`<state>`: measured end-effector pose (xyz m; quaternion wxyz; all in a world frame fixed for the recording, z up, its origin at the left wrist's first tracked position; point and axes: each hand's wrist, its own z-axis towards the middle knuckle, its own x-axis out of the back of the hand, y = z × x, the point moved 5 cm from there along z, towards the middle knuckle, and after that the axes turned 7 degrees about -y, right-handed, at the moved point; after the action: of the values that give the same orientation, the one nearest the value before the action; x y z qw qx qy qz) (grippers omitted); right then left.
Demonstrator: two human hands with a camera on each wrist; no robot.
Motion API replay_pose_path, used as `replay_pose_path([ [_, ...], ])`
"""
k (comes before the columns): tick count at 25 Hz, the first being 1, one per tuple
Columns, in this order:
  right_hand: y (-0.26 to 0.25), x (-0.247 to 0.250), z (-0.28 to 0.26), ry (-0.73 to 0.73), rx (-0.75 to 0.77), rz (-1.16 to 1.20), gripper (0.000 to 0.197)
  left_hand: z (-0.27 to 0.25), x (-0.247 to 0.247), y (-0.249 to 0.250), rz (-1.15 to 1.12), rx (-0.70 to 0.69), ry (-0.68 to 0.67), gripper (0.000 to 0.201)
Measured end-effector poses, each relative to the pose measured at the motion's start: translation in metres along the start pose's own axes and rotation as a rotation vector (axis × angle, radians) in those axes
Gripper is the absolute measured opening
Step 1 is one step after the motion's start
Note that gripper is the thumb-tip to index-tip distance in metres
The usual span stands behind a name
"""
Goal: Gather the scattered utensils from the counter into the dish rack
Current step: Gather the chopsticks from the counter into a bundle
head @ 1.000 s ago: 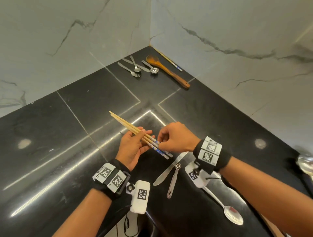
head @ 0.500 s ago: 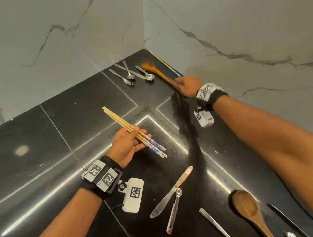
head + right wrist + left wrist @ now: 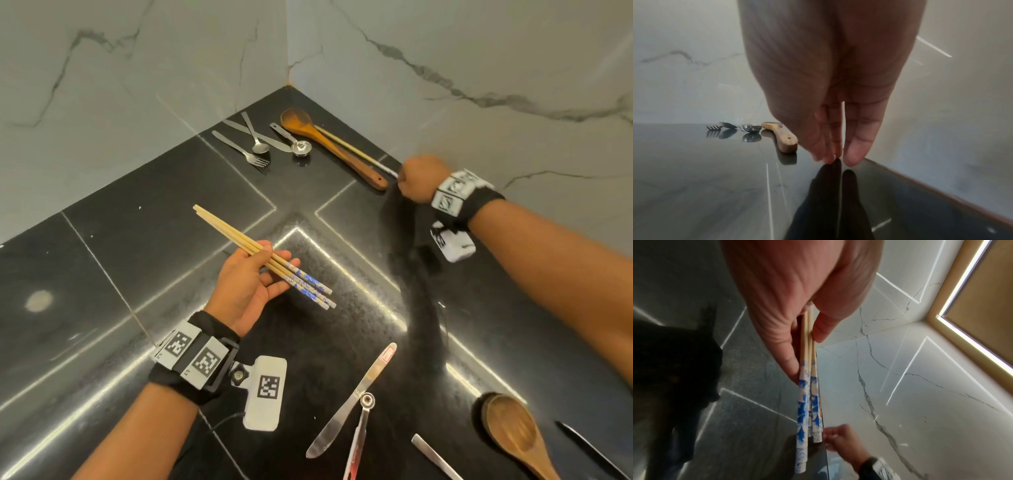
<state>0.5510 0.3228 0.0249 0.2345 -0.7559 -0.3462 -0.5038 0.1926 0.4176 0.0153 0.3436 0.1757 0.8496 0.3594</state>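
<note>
My left hand [image 3: 270, 270] holds three bamboo chopsticks [image 3: 239, 240] with blue-patterned ends above the middle of the black counter [image 3: 102, 260]. In the left wrist view my thumb and fingers pinch the chopsticks [image 3: 804, 402] side by side. My right hand [image 3: 402, 181] is far out by the right wall and pinches the patterned end of a single chopstick [image 3: 352, 150], which lies beside a wooden spoon [image 3: 329, 144]. In the right wrist view its fingertips [image 3: 830, 160] touch the counter. No dish rack is in view.
In the far corner lie a fork [image 3: 239, 152], a spoon [image 3: 255, 137], a table knife [image 3: 274, 143] and a measuring spoon [image 3: 298, 145]. Close to me lie a butter knife [image 3: 352, 401], a red-handled measuring spoon [image 3: 358, 435], a second wooden spoon [image 3: 513, 435] and a metal handle [image 3: 435, 455].
My right hand left the bundle in my left hand and reached to the far wall, where it now pinches the lone chopstick's end. My left hand kept its chopsticks.
</note>
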Motion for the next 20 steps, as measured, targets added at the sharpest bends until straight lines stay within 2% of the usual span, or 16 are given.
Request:
replay_pose_path([
  [4,0.035,-0.038,-0.098,-0.016,-0.082,0.029,0.011,-0.006,-0.01,-0.009,0.005,0.02,-0.038,0.007],
  [7,0.04,-0.043,-0.13,0.067,-0.093,0.099,0.014,-0.013,-0.022,-0.02,0.021,0.041,-0.062,0.004],
  [10,0.023,-0.03,-0.105,0.196,-0.019,0.21,0.027,-0.02,-0.033,-0.027,0.023,0.048,-0.075,0.004],
  [12,0.01,-0.023,-0.071,0.159,-0.015,0.226,0.034,-0.024,-0.036,-0.028,0.018,0.047,-0.077,0.005],
  [15,-0.005,-0.021,-0.035,0.043,-0.056,0.147,0.027,-0.03,-0.03,-0.026,0.0,0.038,-0.048,0.006],
  [17,-0.005,-0.022,-0.032,0.017,-0.084,0.128,0.019,-0.036,-0.02,-0.025,-0.014,0.038,-0.018,0.007],
  [20,0.01,-0.028,-0.057,-0.003,-0.149,0.202,0.017,-0.042,-0.01,-0.024,-0.029,0.049,0.001,0.007],
])
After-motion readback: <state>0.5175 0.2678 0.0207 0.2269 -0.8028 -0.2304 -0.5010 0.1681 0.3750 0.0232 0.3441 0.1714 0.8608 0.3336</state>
